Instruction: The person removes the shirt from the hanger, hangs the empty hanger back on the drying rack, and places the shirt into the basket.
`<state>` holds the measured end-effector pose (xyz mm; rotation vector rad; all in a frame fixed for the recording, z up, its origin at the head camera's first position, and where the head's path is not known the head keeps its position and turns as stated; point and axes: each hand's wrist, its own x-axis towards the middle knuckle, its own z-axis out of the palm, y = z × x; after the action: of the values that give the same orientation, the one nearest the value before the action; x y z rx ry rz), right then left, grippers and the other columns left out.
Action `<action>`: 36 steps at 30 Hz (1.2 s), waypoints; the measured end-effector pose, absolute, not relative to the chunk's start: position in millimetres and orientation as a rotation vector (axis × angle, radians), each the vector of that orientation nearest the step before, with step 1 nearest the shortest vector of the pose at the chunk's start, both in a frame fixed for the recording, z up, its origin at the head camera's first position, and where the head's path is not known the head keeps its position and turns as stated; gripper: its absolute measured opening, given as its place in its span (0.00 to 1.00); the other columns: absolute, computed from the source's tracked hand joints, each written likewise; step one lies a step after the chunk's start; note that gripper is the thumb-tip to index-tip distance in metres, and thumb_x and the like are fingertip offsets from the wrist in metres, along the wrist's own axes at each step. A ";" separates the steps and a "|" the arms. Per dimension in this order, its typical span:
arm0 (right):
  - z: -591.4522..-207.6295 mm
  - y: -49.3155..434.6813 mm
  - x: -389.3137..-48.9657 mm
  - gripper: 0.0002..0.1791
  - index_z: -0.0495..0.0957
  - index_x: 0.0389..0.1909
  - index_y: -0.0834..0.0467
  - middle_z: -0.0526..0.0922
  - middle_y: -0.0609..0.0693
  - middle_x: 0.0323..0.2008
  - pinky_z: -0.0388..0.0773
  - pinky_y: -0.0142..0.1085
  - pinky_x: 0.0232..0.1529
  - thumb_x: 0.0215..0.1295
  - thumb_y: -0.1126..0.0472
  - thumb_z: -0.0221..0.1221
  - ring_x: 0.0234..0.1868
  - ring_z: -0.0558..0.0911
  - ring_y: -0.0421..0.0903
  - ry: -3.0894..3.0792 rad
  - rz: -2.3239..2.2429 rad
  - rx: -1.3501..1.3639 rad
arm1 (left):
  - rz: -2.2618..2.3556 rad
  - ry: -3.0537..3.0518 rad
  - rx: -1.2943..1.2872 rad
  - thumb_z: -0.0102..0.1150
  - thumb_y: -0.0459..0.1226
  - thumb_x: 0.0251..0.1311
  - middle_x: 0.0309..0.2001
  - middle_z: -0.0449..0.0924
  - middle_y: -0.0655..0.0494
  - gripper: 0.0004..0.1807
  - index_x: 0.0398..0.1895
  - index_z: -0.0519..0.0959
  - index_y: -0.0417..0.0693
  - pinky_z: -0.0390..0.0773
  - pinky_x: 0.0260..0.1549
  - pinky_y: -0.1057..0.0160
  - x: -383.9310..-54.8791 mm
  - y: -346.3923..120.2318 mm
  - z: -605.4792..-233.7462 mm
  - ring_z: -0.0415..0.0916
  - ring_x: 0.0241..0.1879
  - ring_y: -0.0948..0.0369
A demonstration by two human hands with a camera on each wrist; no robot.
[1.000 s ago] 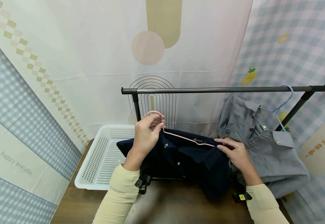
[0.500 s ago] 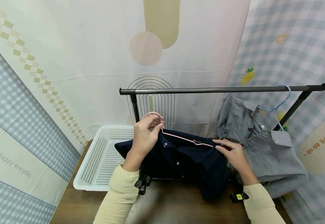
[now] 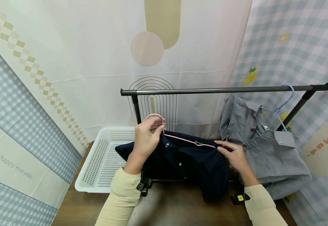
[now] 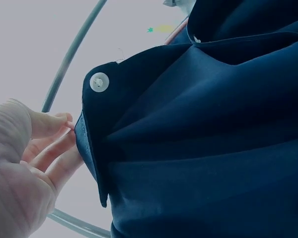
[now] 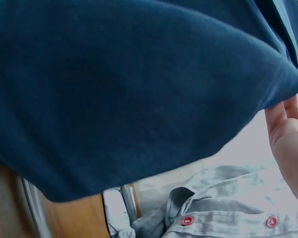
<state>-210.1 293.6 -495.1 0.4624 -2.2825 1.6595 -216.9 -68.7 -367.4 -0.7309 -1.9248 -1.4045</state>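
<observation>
A navy blue shirt (image 3: 186, 163) with white buttons hangs between my two hands, a pink hanger (image 3: 186, 138) lying along its collar opening. My left hand (image 3: 148, 133) pinches the hanger near the base of its hook, which rises above the fingers. At the other side, my right hand (image 3: 233, 153) pinches the shirt's edge by the hanger's right end. In the left wrist view a white button (image 4: 99, 82) shows on the collar corner close to the fingertips. Dark cloth fills most of the right wrist view, with the fingers partly behind its edge.
Behind the shirt stands a black clothes rack (image 3: 209, 91). A grey shirt (image 3: 271, 157) hangs from its right end on a blue hanger (image 3: 285, 103). To the left, a white perforated basket (image 3: 94, 163) sits on the brown wooden table (image 3: 181, 207).
The view has shifted slightly. Both hands keep their holds on the hanger and shirt, and nothing else has visibly moved.
</observation>
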 end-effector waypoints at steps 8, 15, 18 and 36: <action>-499.4 286.6 -203.4 0.17 0.82 0.57 0.70 0.81 0.40 0.35 0.74 0.28 0.30 0.69 0.72 0.63 0.29 0.75 0.34 -2.302 1.657 0.404 | -1.322 -1.930 -0.710 0.67 0.20 0.59 0.36 0.87 0.40 0.05 0.37 0.84 0.31 0.88 0.35 0.64 -217.6 -68.2 -362.5 0.90 0.34 0.52; -505.8 277.1 -203.4 0.14 0.79 0.49 0.77 0.85 0.29 0.40 0.77 0.20 0.37 0.63 0.80 0.64 0.36 0.81 0.28 -2.193 1.720 0.432 | -1.351 -1.916 -0.743 0.67 0.21 0.61 0.35 0.86 0.41 0.04 0.36 0.83 0.32 0.87 0.34 0.66 -217.5 -68.8 -361.2 0.90 0.33 0.49; -506.4 276.1 -203.7 0.17 0.77 0.52 0.79 0.86 0.31 0.39 0.79 0.20 0.38 0.62 0.81 0.63 0.38 0.82 0.29 -2.156 1.770 0.448 | -1.354 -1.920 -0.739 0.67 0.21 0.60 0.35 0.87 0.41 0.04 0.36 0.83 0.32 0.87 0.34 0.67 -216.7 -69.0 -361.2 0.90 0.33 0.50; -456.7 273.6 -196.6 0.31 0.80 0.62 0.61 0.85 0.56 0.55 0.80 0.22 0.50 0.56 0.78 0.70 0.54 0.84 0.34 -2.316 1.264 0.804 | -1.344 -1.925 -0.828 0.67 0.21 0.60 0.39 0.87 0.42 0.07 0.40 0.84 0.34 0.88 0.37 0.65 -214.6 -51.0 -364.5 0.89 0.36 0.54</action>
<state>-196.6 273.6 -456.7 0.8044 -2.3158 1.2639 -214.6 -51.0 -364.5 -0.8275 -1.9252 -1.3437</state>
